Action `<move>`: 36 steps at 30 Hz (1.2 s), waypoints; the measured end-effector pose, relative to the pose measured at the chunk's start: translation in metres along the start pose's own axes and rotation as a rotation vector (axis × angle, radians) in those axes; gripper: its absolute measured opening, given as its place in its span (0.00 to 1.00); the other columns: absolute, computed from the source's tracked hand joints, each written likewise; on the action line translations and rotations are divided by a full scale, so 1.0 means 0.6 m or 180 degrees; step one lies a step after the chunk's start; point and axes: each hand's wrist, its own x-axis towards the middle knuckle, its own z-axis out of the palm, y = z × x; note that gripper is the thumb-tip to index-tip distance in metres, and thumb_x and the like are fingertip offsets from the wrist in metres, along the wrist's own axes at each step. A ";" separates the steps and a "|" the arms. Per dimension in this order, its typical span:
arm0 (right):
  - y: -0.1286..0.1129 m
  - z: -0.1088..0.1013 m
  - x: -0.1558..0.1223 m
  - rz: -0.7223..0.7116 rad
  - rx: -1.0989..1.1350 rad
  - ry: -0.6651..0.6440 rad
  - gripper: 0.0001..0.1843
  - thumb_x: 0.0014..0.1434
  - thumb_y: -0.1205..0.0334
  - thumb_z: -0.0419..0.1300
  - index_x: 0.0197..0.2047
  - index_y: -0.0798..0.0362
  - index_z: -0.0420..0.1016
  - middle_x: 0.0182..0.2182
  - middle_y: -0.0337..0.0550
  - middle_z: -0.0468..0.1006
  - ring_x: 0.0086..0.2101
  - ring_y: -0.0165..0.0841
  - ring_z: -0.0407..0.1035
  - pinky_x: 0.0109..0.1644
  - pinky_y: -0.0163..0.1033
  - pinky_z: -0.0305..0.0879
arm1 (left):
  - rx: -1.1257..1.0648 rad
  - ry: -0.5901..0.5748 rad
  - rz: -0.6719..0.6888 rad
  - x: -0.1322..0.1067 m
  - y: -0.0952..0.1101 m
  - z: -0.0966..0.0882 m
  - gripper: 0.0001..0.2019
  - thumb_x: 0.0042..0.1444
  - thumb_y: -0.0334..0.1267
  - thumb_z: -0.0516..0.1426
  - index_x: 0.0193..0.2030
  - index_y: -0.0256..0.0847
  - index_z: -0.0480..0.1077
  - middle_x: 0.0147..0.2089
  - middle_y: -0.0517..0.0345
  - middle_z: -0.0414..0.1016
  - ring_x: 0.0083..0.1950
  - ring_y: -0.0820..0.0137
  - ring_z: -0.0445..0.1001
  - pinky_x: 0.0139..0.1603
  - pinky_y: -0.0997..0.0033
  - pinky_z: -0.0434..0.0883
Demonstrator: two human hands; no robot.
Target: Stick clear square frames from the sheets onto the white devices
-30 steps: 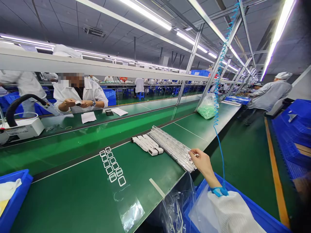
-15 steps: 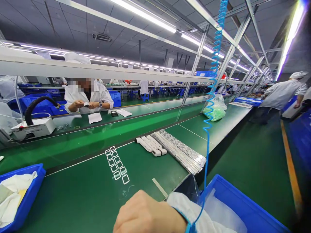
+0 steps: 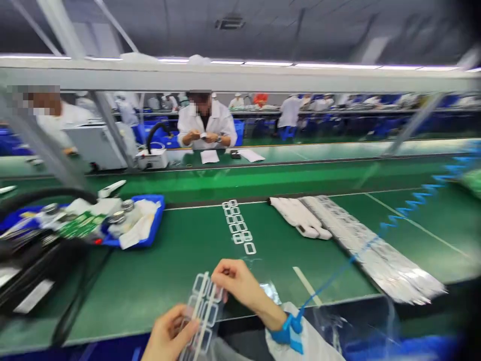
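My left hand [image 3: 171,331] grips a clear sheet [image 3: 206,321] bearing rows of white rounded-rectangle frames, thumb across its face. At the sheet's upper right corner, my right hand [image 3: 238,283] is closed in a pinch; whether it has the sheet itself or one frame on it is too blurred to tell. A blue wrist strap [image 3: 285,328] with a coiled cord circles my right wrist. Beyond the hands, loose white rounded-rectangle frames [image 3: 250,248] lie in two rows on the green bench [image 3: 188,281].
White strap-like pieces [image 3: 300,220] and a row of silvery strips [image 3: 376,250] lie on the right. To the left are a blue tray [image 3: 160,210] of jars, cloths and green boards, and dark cables [image 3: 75,286]. A co-worker [image 3: 206,123] sits across the line.
The view has swung left and down. My left hand and the clear sheet have come into view, and my right hand, earlier alone over the bench edge, is now at the sheet.
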 end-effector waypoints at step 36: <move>-0.038 0.047 0.092 -0.0591 -0.0555 -0.0208 0.18 0.52 0.50 0.66 0.38 0.57 0.78 0.31 0.45 0.76 0.31 0.31 0.67 0.36 0.37 0.64 | 0.0199 0.0273 0.0879 0.078 0.042 -0.059 0.12 0.53 0.40 0.62 0.25 0.35 0.73 0.31 0.57 0.65 0.31 0.73 0.64 0.33 0.73 0.60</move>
